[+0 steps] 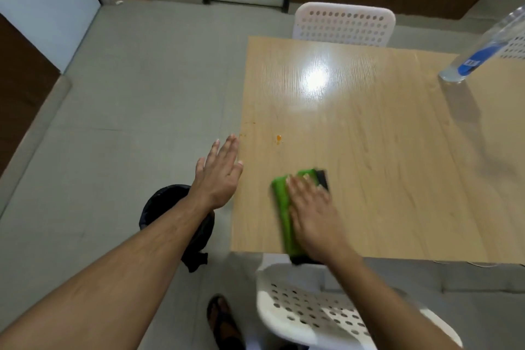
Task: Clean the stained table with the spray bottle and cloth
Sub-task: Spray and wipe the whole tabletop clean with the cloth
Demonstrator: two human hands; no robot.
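A light wooden table [383, 150] fills the right half of the view. A small orange stain [278, 138] sits near its left edge, with fainter specks beside it toward the edge. My right hand [311, 213] lies flat on a green cloth [281, 202] with a dark edge, pressed to the table near the front edge. The cloth is blurred. My left hand [220, 176] hovers open, fingers spread, just off the table's left edge. A clear bottle with a blue label [480, 54] stands at the table's far right; its top is cut off by the frame.
A black-lined bin [164, 207] stands on the floor under my left forearm. One white perforated chair [345, 24] is at the table's far side, another [306, 312] right below me at the front. My sandalled foot [224, 321] is on the grey tile floor.
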